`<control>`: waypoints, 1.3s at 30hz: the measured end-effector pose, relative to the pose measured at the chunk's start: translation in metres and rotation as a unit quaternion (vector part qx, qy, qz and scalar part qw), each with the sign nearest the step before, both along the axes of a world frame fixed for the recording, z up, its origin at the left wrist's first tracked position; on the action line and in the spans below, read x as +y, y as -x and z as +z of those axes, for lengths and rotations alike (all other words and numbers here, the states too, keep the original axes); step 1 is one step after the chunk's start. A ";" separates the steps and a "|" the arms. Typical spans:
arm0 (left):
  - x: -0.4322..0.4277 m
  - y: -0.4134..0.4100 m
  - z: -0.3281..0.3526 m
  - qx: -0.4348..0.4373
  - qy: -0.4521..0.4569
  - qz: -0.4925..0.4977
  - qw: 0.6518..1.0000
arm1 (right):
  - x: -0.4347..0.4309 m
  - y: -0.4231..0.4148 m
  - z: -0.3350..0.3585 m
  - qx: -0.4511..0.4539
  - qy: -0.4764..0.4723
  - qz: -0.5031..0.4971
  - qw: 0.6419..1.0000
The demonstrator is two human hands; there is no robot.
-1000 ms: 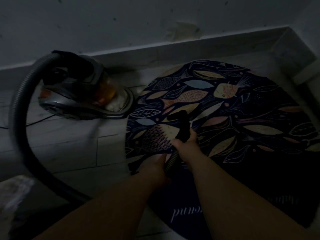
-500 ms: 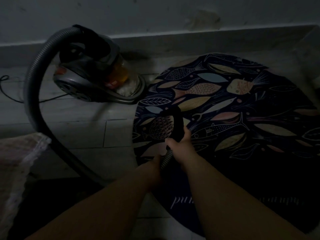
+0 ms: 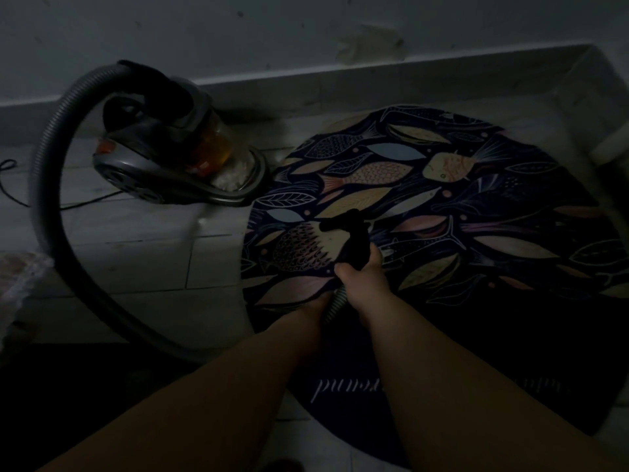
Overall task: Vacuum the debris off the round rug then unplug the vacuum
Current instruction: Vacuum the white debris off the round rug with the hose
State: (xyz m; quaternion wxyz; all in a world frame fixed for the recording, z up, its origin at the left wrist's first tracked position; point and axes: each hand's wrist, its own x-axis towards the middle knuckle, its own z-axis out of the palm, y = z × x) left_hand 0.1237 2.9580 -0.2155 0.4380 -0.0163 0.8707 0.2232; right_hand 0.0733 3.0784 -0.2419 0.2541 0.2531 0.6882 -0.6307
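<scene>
The right hand (image 3: 361, 279) has its fingers (image 3: 343, 269) clamped round the nozzle (image 3: 350, 229), whose long axis points to 12 o'clock on the round rug (image 3: 483, 212), most of it lying toward 3 o'clock; the left hand (image 3: 315, 306) touches the hose (image 3: 51, 199), grip hidden

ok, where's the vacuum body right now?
Head view, upper left: the vacuum sits on the floor by the wall, just left of the rug.

One vacuum (image 3: 163, 168), one hose (image 3: 46, 185), one rug (image 3: 476, 240), one left hand (image 3: 315, 306), one right hand (image 3: 362, 281).
</scene>
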 end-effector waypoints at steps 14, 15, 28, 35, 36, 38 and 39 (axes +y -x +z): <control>0.196 -0.008 -0.004 0.003 -0.054 -0.133 0.990 | 0.212 -0.030 0.006 -0.072 -0.052 -0.178 0.980; 0.210 -0.009 -0.005 0.001 -0.059 -0.142 0.988 | 0.227 -0.035 0.006 -0.068 -0.055 -0.190 0.978; 0.326 -0.043 -0.005 -0.002 -0.082 -0.230 0.970 | 0.347 -0.099 0.011 -0.075 -0.089 -0.309 0.944; 0.353 -0.069 0.001 -0.030 -0.086 -0.250 0.964 | 0.367 -0.135 0.016 -0.071 -0.114 -0.367 0.920; 0.353 -0.071 0.002 -0.036 -0.087 -0.250 0.964 | 0.367 -0.138 0.015 -0.069 -0.111 -0.368 0.921; 0.348 -0.074 0.002 -0.040 -0.088 -0.249 0.964 | 0.361 -0.143 0.011 -0.061 -0.106 -0.368 0.922; 0.342 -0.074 0.001 -0.040 -0.086 -0.249 0.964 | 0.356 -0.145 0.010 -0.060 -0.104 -0.368 0.922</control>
